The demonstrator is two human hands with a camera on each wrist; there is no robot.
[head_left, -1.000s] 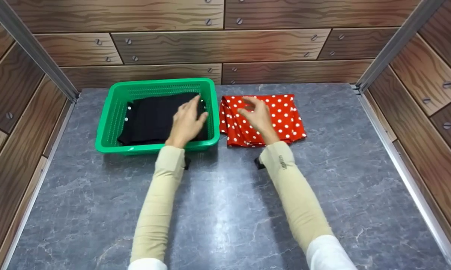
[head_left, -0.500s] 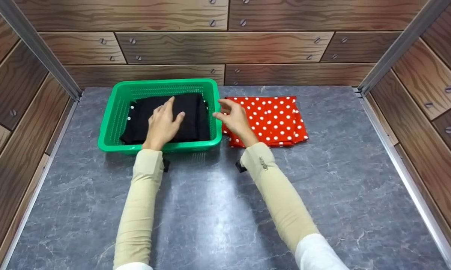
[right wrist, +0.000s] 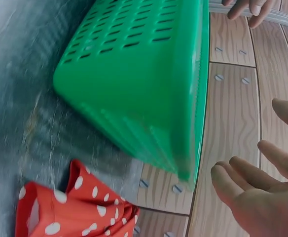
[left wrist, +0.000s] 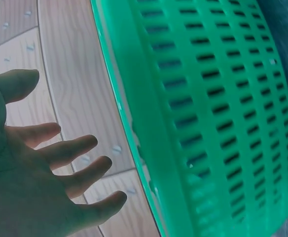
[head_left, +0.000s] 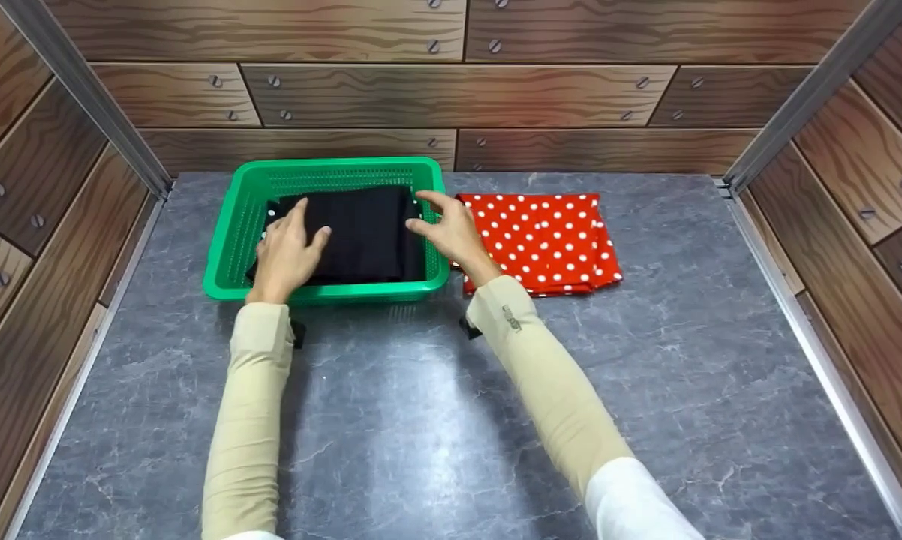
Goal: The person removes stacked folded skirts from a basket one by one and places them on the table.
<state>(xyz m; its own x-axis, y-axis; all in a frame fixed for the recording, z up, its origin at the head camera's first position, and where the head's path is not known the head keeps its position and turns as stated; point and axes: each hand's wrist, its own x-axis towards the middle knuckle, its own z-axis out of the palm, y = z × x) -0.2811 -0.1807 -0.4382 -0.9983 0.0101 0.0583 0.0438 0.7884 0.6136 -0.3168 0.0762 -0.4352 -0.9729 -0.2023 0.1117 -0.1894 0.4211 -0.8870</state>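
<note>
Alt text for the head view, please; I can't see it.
A person's bare left hand and right hand hover above opposite ends of a green perforated plastic basket holding folded black fabric. Red fabric with white dots lies folded right of it on a grey marbled tabletop.

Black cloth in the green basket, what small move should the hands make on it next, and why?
I'd probably lower the left hand and right hand to opposite sides of the black cloth and grip it. They are over its left side and the right rim of the green basket, and the wrist views show both open, holding nothing.
</note>
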